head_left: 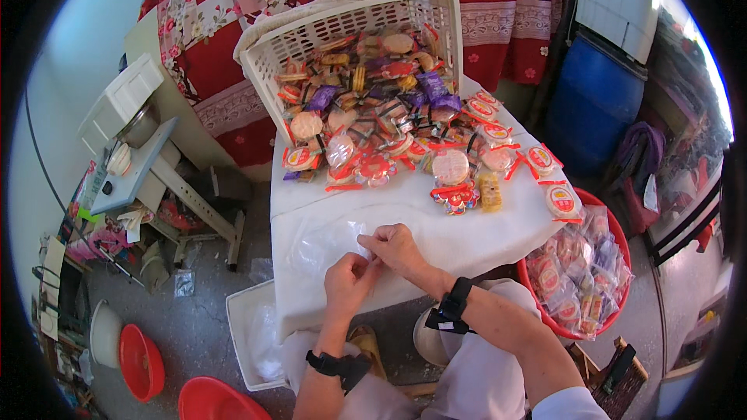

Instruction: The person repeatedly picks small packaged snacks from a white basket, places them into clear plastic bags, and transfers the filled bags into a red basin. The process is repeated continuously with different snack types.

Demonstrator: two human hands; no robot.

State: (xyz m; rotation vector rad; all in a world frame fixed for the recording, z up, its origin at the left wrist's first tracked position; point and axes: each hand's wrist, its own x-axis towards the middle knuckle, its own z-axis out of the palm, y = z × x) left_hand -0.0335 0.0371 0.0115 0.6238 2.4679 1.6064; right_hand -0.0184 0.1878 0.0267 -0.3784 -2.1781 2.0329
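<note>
A thin clear plastic bag (323, 237) lies on the white table cover at its near left part. My right hand (398, 250) pinches the bag's edge between thumb and fingers. Close beside it, my left hand (348, 284) is also closed on the bag, with its fingertips partly hidden. Beyond my hands, a heap of wrapped snacks (362, 120) spills from a tipped white plastic basket (268, 82). Round wrapped crackers (562, 201) with red-edged wrappers lie along the table's right side. A yellow wrapped snack (490, 192) rests at the heap's near edge.
A red basin (620, 253) full of packed bags stands at the table's right. Below its left edge sits a white bin (247, 342) holding clear plastic. Red tubs (142, 362) are on the floor at left. A blue barrel (595, 105) stands at back right.
</note>
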